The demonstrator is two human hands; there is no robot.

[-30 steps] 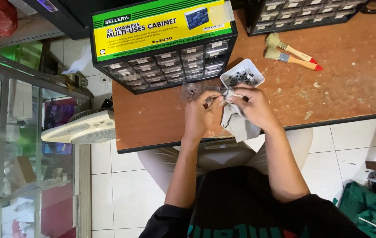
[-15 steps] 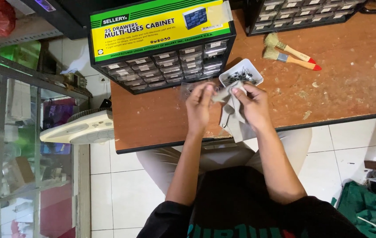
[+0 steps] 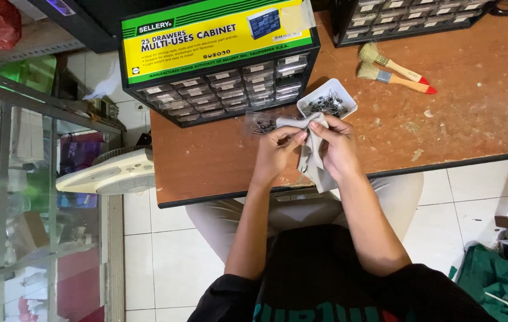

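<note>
You're pinching a grey cloth rag point(image 3: 312, 156) between left hand point(image 3: 276, 153) and right hand point(image 3: 338, 146), both closed on it, beside the white screw-filled plastic tray point(image 3: 327, 103), keeping them within reach.

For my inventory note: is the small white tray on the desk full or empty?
Not empty: the tray holds a heap of small dark metal parts.

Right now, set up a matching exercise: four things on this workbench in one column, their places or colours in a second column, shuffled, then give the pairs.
Things:
1. grey cloth
2. white tray
3. two brushes
4. drawer cabinet

Places or colours:
A. lying on the wooden table, red handle tips
B. held between both hands
C. full of small dark metal parts
D. yellow and green label on top

Pairs: 1-B, 2-C, 3-A, 4-D
</note>
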